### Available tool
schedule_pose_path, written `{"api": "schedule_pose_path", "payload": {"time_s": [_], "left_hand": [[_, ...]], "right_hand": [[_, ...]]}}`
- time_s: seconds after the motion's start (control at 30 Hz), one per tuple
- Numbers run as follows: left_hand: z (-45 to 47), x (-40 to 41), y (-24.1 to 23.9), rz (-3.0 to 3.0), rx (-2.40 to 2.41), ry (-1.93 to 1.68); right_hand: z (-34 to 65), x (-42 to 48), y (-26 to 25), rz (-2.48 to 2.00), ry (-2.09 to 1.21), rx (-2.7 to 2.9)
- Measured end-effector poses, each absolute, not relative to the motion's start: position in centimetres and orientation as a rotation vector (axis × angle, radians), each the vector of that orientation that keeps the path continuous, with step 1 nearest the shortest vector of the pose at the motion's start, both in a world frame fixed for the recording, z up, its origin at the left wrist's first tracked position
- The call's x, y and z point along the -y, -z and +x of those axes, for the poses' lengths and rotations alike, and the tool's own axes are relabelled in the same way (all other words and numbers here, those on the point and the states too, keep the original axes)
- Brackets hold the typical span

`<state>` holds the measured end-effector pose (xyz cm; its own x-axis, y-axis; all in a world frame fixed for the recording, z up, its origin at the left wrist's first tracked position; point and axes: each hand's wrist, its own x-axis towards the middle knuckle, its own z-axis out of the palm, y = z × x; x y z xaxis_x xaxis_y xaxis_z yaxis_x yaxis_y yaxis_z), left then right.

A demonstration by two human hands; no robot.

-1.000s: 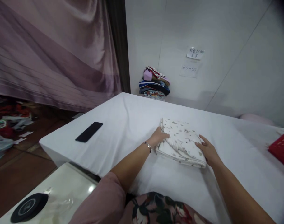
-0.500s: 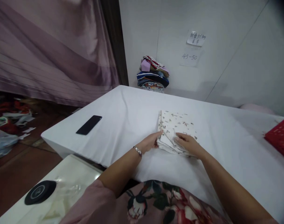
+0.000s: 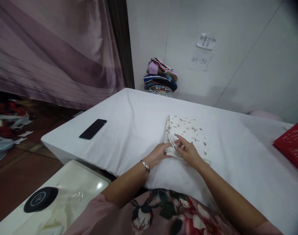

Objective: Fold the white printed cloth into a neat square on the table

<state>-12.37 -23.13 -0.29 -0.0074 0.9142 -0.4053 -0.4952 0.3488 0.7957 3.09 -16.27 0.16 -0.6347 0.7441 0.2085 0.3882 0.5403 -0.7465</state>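
Folded printed cloth [image 3: 186, 125] on the white-covered table [image 3: 117, 120], extending forward from both hands, long axis unclear; its near-left corner is pinched by the left hand [image 3: 159, 154]; its top is touched by the right hand [image 3: 189, 152], fingers half-bent, grip undeterminable.

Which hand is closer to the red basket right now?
Right. The right hand is on the folded cloth, left of the red basket and apart from it; the left hand is farther left, at the cloth's near-left corner.
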Motion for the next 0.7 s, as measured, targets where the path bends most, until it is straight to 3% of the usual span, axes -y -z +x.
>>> {"api": "schedule_pose_path", "payload": {"time_s": [0.27, 0.7], "left_hand": [[-12.2, 23.4, 0.7, 0.509, -1.062, -1.255], [-12.6, 24.1, 0.7, 0.585, -1.1, -1.249]], "right_hand": [[2.1, 17.6, -0.4, -0.787, -0.423, 2.489], [1.6, 17.7, 0.3, -0.766, -0.509, 2.409]]}}
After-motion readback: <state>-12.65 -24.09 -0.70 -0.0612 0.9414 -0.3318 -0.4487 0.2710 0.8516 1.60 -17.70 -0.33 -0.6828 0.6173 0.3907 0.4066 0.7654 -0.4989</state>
